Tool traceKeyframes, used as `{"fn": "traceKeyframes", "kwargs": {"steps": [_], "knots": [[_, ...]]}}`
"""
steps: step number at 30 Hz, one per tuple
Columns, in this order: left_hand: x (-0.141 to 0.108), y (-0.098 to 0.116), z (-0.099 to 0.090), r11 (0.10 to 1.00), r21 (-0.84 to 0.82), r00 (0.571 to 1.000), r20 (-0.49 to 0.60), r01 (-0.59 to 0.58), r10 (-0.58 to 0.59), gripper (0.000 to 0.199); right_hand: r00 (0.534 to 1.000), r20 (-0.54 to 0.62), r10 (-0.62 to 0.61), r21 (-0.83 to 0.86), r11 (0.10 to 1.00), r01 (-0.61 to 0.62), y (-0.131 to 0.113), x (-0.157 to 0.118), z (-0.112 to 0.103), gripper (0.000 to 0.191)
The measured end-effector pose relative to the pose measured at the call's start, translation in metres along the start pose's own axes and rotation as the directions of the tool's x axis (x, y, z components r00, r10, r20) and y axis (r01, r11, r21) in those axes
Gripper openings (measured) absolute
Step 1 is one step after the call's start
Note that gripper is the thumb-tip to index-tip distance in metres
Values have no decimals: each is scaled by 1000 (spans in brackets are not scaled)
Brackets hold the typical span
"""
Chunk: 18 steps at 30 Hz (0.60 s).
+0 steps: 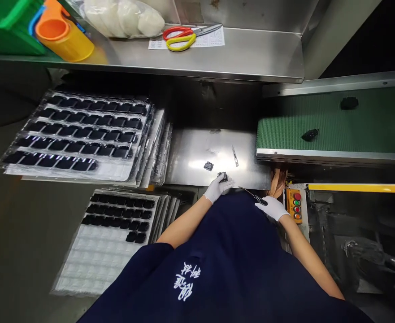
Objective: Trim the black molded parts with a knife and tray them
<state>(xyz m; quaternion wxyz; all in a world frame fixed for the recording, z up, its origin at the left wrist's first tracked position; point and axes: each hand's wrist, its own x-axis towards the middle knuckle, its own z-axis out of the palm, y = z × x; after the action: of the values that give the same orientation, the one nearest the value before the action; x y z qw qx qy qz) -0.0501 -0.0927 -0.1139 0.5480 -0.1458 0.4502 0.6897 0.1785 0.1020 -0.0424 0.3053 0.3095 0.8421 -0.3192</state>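
My left hand (218,189), in a white glove, holds a small black plastic part (222,176) at the front edge of the metal table (187,157). My right hand (272,207), also gloved, is closed around the dark handle of a thin pointed tool (259,199), whose tip points left toward my left hand without touching the part. A second black part (208,166) lies on the table just beyond my left hand. Farther right on the metal lies a slim silver tool (235,156).
Stacked trays of black parts (116,172) stand at the left, with a lower tray stack (93,255) nearer me. A green conveyor (362,130) carries two black pieces. Scissors (181,42) lie on the metal shelf (251,54). A button panel (297,206) is beside my right hand.
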Motion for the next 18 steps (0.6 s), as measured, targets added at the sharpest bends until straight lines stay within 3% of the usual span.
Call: {"fn": "traceKeyframes", "kwargs": {"steps": [5, 10, 14, 18], "knots": [[-8, 4, -9, 1000, 7, 999, -37, 9, -9, 38, 982, -172, 83, 251, 967, -38, 31, 1, 30, 37], [-17, 10, -18, 1000, 3, 990, -137, 22, -21, 31, 961, -182, 209, 493, 865, -95, 25, 18, 43, 37], [-27, 13, -7, 998, 35, 985, -168, 51, -45, 23, 960, -149, 239, 656, 750, -85, 2, 25, 37, 39], [-39, 10, 16, 992, 110, 990, -135, 55, -40, 16, 948, -186, 258, 805, 594, -3, -6, 25, 6, 38]]}}
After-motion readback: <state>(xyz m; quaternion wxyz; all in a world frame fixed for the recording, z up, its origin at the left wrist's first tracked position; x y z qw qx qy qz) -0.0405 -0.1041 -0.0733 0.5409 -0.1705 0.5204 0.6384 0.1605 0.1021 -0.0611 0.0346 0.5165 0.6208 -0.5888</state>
